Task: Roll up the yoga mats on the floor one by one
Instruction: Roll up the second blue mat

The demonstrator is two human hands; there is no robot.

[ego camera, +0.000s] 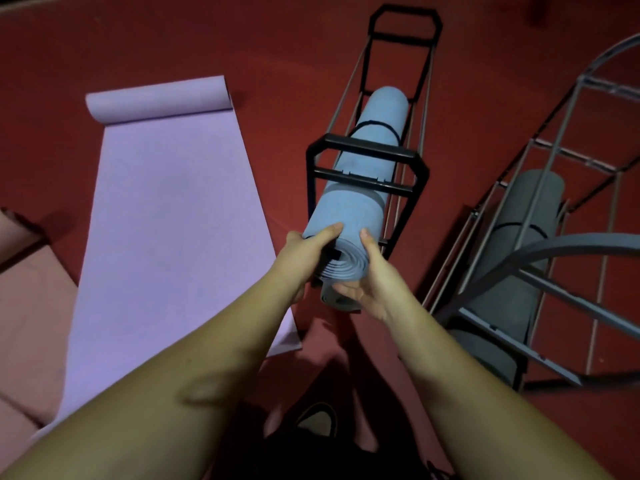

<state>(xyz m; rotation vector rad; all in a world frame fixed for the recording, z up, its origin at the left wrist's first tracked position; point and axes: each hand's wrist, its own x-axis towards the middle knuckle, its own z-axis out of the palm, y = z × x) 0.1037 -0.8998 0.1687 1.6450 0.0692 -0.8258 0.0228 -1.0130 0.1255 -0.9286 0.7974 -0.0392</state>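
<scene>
Your two hands meet at the centre of the frame on a rolled blue yoga mat (360, 181), which lies lengthwise in a black metal rack (367, 157) and runs from your hands toward 12 o'clock. Your left hand (308, 251) grasps the near end of the roll from its 9 o'clock side, fingers curled over the top of the roll. Your right hand (367, 271) holds the same end from the 3 o'clock side, thumb up along the roll and palm against the spiral end face. A black strap (375, 124) circles the blue mat farther up, beyond the rack's crossbars. Just under your right hand, a second, darker roll end (337, 301) shows; what it belongs to cannot be told. At 9 to 10 o'clock from your hands, a lilac yoga mat (166, 230) lies unrolled on the red floor (277, 64), with only its far end curled into a small roll at about 11 o'clock. A pink mat (31, 306) lies flat beside it at the frame's 8 o'clock edge, partly cut off. At 3 o'clock, well apart from the black rack, a grey metal rack (568, 244) holds a rolled grey mat (519, 258) bound with a dark strap. A shoe (317, 420) shows at 6 o'clock between your forearms.
</scene>
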